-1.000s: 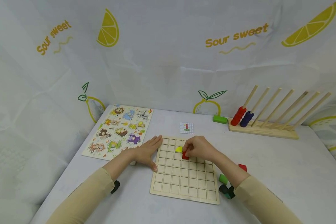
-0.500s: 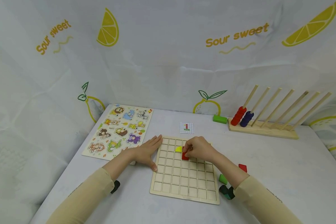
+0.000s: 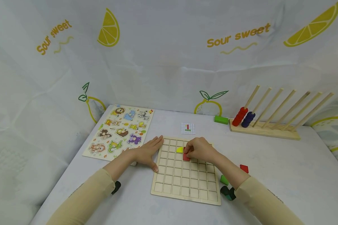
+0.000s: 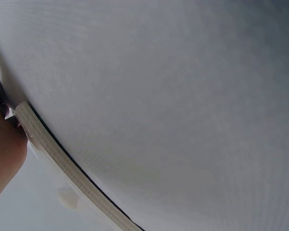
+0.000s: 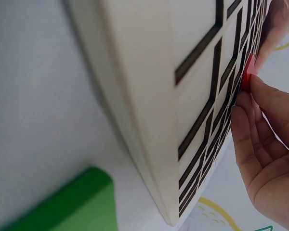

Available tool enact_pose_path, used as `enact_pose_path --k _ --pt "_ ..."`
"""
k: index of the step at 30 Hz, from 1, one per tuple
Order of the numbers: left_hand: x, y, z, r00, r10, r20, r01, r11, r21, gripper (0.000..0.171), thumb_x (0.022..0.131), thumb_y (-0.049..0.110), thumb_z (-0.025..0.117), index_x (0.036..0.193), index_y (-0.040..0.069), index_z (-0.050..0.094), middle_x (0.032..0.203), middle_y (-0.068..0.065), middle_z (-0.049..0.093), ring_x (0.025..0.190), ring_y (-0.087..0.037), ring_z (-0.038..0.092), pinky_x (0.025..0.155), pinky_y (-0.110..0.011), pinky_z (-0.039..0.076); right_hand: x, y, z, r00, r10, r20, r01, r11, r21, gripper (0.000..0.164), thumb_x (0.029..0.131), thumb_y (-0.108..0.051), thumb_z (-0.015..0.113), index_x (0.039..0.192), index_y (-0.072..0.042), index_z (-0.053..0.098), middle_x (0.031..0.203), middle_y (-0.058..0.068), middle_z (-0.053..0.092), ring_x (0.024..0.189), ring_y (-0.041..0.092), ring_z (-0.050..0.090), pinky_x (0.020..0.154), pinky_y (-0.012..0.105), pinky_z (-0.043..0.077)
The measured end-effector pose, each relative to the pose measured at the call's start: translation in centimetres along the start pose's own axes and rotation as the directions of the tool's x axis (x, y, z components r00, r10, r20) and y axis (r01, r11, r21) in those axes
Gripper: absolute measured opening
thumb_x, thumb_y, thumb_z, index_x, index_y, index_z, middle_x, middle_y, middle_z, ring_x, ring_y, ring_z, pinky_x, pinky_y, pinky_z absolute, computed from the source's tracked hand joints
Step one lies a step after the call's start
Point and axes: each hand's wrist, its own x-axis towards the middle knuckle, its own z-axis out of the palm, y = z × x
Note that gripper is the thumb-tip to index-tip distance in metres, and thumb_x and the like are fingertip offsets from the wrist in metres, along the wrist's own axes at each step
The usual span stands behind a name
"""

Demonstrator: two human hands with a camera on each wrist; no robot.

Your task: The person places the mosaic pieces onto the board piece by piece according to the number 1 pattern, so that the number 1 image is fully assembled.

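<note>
A wooden grid board (image 3: 186, 182) lies flat on the table. My left hand (image 3: 146, 152) rests at its left edge with the fingers spread and the thumb against the side. Over the board's upper middle, my right hand (image 3: 200, 148) pinches a red tile (image 3: 186, 157) against the grid. The right wrist view has the thumb on that red tile (image 5: 249, 77), at a slight tilt to the board. Directly left of it a yellow piece (image 3: 179, 149) sits in a square. The fingers partly cover the red tile's right side.
Behind the board is a small pattern card (image 3: 187, 128). An animal puzzle (image 3: 121, 132) lies left, a peg abacus (image 3: 264, 129) back right beside a green block (image 3: 221, 119). Near the right forearm are another red tile (image 3: 244, 168) and a green piece (image 3: 224, 180).
The red tile under my right fingers has shifted slightly and its top looks lighter now. The left hand stays in place.
</note>
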Motion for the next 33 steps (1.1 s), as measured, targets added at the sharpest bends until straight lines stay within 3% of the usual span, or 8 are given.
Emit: enact_pose_path --k 13,21,33 --pt "-0.1 0.0 0.0 1.0 -0.011 0.003 0.012 1.0 -0.01 0.129 0.071 0.044 0.085 0.158 0.002 0.001 0.168 -0.013 -0.009 0.157 -0.035 -0.009 0.129 -0.051 0.005 0.0 -0.3 -0.2 1.0 0.011 -0.004 -0.011 0.999 -0.044 0.004 0.081 -0.006 0.077 0.081 -0.009 0.076 0.077 -0.001 0.074 0.068 0.005 0.059 0.063 0.021 0.051" --pt "-0.1 0.0 0.1 1.0 -0.013 0.001 0.013 1.0 -0.009 0.128 0.071 0.043 0.086 0.159 0.002 0.001 0.168 -0.013 -0.009 0.157 -0.034 -0.008 0.129 -0.052 0.006 -0.3 0.2 -2.0 0.999 0.001 -0.032 -0.002 0.999 -0.036 0.003 0.084 -0.01 0.076 0.081 -0.009 0.076 0.076 0.0 0.074 0.067 0.007 0.059 0.062 0.022 0.05" --pt "0.2 -0.2 0.2 1.0 -0.025 0.0 0.025 1.0 -0.009 0.129 0.07 0.044 0.086 0.159 0.004 0.002 0.169 -0.01 -0.009 0.157 -0.031 -0.009 0.129 -0.05 0.006 -1.9 2.2 -4.5 0.993 0.118 0.001 -0.118 0.991 -0.068 0.009 0.088 -0.013 0.072 0.093 -0.007 0.076 0.083 0.001 0.073 0.075 0.01 0.059 0.067 0.023 0.05"
